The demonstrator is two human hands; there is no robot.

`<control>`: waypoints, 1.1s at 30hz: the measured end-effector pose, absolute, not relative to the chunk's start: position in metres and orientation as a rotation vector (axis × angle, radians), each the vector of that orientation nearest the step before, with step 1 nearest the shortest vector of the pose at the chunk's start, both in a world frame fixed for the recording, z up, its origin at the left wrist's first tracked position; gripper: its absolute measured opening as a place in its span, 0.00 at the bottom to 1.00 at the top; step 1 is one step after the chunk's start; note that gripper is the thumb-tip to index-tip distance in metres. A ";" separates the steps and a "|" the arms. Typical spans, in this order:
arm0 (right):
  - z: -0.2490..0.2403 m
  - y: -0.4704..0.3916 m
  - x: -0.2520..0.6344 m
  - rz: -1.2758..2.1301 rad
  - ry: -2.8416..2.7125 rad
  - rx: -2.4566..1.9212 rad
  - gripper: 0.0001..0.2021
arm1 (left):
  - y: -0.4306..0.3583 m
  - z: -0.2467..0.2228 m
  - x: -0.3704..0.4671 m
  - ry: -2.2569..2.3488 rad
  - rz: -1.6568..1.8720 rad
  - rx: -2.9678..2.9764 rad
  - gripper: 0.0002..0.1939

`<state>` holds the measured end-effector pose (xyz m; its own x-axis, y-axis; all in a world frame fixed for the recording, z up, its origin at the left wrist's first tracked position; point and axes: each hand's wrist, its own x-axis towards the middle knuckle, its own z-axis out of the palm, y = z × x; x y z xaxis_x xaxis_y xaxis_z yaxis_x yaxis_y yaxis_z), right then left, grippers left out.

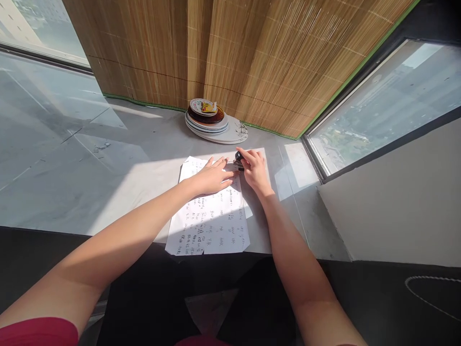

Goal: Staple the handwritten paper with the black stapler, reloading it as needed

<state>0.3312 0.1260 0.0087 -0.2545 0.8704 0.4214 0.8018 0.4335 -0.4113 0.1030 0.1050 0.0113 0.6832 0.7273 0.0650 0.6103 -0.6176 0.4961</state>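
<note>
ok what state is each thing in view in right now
paper: handwritten on, laid out, notched near edge
black-topped tool: partly hidden, open or shut unclear
left grip: fingers spread on paper
right grip: closed on tool
plates: stacked
yellow packet: atop plates, seal unclear
blind: let down

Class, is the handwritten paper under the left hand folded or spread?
Spread: the paper lies flat on the grey surface, its handwriting showing beyond the left hand.

Slatted blind [252, 57]; sunlit grey ledge [154, 139]
</note>
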 end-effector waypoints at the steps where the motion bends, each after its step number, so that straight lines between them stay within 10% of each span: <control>1: 0.008 0.126 0.331 0.129 -2.088 -1.413 0.29 | 0.105 0.011 0.103 1.036 0.365 2.451 0.23; 33: 0.009 0.119 0.313 -0.200 -2.209 -1.649 0.29 | 0.100 0.029 0.108 1.125 0.118 2.545 0.21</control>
